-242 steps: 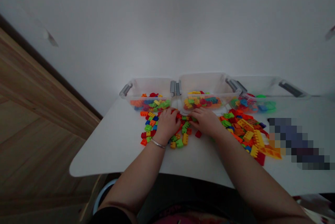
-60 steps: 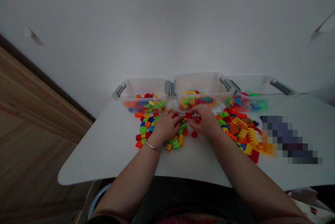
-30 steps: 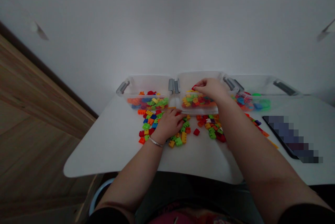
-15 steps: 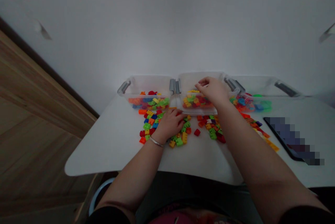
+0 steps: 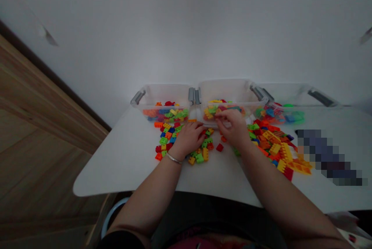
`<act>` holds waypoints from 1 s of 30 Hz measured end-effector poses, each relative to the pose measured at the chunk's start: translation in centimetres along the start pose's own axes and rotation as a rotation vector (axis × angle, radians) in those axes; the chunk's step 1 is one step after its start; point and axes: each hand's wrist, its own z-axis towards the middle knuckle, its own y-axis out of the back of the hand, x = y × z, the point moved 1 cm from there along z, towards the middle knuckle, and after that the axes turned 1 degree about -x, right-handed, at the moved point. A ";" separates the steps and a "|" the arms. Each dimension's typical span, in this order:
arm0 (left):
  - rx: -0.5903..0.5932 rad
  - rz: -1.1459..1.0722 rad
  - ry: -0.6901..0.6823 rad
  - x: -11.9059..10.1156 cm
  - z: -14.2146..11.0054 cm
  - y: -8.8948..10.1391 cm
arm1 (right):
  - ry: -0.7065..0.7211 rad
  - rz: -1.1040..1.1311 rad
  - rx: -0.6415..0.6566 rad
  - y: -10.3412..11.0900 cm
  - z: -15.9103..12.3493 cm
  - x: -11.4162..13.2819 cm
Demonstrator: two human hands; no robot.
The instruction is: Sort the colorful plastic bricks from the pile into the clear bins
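My left hand point(image 5: 188, 137) rests palm-down on a scatter of small coloured bricks point(image 5: 170, 138) on the white table point(image 5: 128, 159), fingers curled over them; a bangle circles its wrist. My right hand point(image 5: 232, 127) is back down on the table in front of the middle clear bin point(image 5: 225, 90), fingers bent and pinched among the bricks; what they hold is hidden. A single red brick point(image 5: 220, 147) lies between the two hands.
Three clear plastic bins with grey handles stand along the wall: the left bin point(image 5: 162, 95), the middle one, and the right bin point(image 5: 293, 97), each with bricks inside. A larger heap of orange, yellow and red bricks point(image 5: 276, 148) lies right. A blurred dark item point(image 5: 328, 156) sits far right.
My right hand has come down from over the middle bin to the table in front of it. My left hand has stayed on the bricks.
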 end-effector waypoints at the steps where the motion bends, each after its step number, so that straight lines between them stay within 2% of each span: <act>1: 0.001 0.001 0.004 0.0 0.0 0.0 | 0.020 0.000 0.048 -0.3 -0.4 -0.1; 6: -0.015 -0.021 0.013 0.1 0.0 -0.1 | 0.123 -0.097 0.355 -1.6 -1.1 -0.6; 9: -0.035 -0.035 -0.005 0.2 0.0 -0.1 | 0.126 -0.112 0.451 -2.1 -1.5 -1.0; 14: -0.078 -0.031 -0.050 0.3 -0.1 0.1 | 0.077 -0.072 0.474 -2.7 -2.0 -1.9; 21: -0.052 -0.053 -0.050 0.1 -0.1 0.3 | 0.068 -0.138 0.500 -2.9 -2.1 -2.1; 30: -0.018 -0.065 0.004 0.2 0.1 0.5 | 0.079 -0.385 0.553 -1.7 -1.5 -0.8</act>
